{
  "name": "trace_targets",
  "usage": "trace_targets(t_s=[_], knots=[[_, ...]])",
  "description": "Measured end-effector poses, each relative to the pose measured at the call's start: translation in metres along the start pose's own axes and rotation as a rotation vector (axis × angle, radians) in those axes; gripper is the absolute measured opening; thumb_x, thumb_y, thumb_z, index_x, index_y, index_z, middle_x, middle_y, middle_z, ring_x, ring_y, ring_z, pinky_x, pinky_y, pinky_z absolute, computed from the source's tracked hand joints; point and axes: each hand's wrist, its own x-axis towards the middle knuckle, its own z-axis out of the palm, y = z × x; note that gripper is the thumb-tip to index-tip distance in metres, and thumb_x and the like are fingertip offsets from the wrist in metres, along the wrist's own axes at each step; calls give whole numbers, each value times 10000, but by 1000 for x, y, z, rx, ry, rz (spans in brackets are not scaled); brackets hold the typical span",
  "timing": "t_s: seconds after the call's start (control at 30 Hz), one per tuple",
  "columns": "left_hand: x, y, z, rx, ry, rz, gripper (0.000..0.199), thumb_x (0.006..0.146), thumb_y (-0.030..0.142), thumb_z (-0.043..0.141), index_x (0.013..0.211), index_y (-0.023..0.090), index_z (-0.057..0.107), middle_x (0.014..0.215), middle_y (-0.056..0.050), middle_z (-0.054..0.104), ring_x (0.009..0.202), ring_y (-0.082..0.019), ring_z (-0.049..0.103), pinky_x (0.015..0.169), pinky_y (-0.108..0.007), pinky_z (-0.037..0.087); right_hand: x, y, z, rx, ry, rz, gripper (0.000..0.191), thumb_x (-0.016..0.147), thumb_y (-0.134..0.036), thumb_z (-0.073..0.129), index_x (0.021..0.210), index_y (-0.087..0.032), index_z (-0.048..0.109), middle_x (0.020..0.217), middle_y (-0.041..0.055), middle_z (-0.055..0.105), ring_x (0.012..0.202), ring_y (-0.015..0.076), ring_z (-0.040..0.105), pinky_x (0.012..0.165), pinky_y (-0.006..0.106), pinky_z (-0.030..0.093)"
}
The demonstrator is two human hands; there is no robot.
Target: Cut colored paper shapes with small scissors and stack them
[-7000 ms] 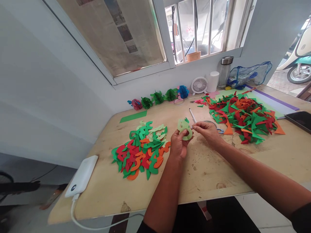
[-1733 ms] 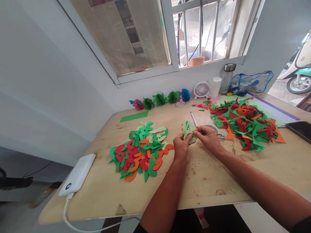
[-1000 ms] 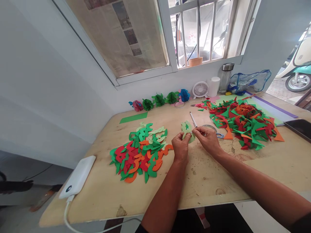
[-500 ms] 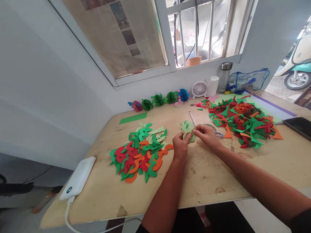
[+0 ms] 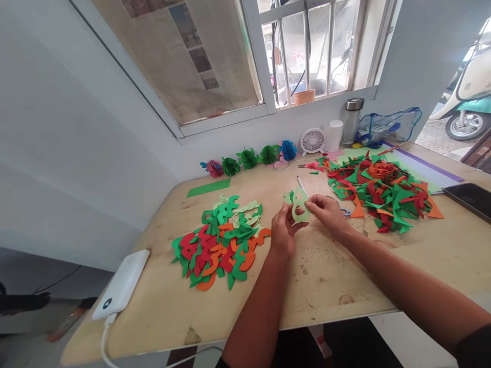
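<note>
Both my hands are raised over the middle of the table around a pale green paper cutout (image 5: 299,200) with a round opening. My right hand (image 5: 329,213) pinches its right edge between thumb and fingers. My left hand (image 5: 283,230) curls around its lower left side, the thumb up along it. Some fingertips are hidden behind the paper. Just beyond the cutout a white pencil (image 5: 302,185) lies on the table. Scissors with blue handles (image 5: 346,211) lie partly hidden behind my right hand.
Left of my hands is a heap of curved paper pieces (image 5: 215,250); on the right lies a pile of scraps (image 5: 383,189). Paper animals (image 5: 249,158), a small fan (image 5: 312,141) and a glass bottle (image 5: 352,122) line the wall. A power bank (image 5: 125,281) sits front left, a phone (image 5: 470,197) far right.
The cutout has been turned and tilted up, so its round opening now shows. My left fingers have loosened and shifted lower around it. My right hand keeps its pinch.
</note>
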Motion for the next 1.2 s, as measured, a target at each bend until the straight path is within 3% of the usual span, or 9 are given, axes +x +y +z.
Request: trace_targets(t_s=[0.47, 0.8, 0.97, 1.2], knots=[[3, -5, -1, 152, 17, 54, 358, 527, 367, 803, 687, 128, 591, 678, 0, 597, 583, -84, 546, 560, -232, 500, -1, 4, 5, 259, -107, 109, 276, 643, -412, 702, 626, -171, 569, 565, -37, 502, 559, 96, 422, 536, 235, 335], [8, -9, -4, 194, 22, 79, 329, 550, 368, 774, 654, 127, 576, 647, 1, 602, 554, -78, 541, 526, -212, 483, 0, 8, 5, 396, -104, 125, 398, 758, -553, 593, 658, -168, 608, 616, -5, 549, 574, 99, 457, 561, 241, 366], [7, -10, -2, 269, 29, 121, 363, 516, 400, 783, 627, 130, 568, 572, 23, 569, 500, -66, 511, 498, -205, 474, -1, 1, 4, 294, -94, 79, 356, 686, -495, 683, 613, -170, 559, 567, -35, 489, 553, 90, 425, 534, 233, 344], [2, -8, 1, 404, -82, 108, 399, 569, 489, 749, 603, 130, 580, 525, 11, 572, 469, -94, 548, 440, -206, 462, -2, -2, 4, 281, -71, 81, 324, 667, -463, 693, 630, -174, 552, 568, -39, 501, 550, 94, 434, 515, 234, 338]])
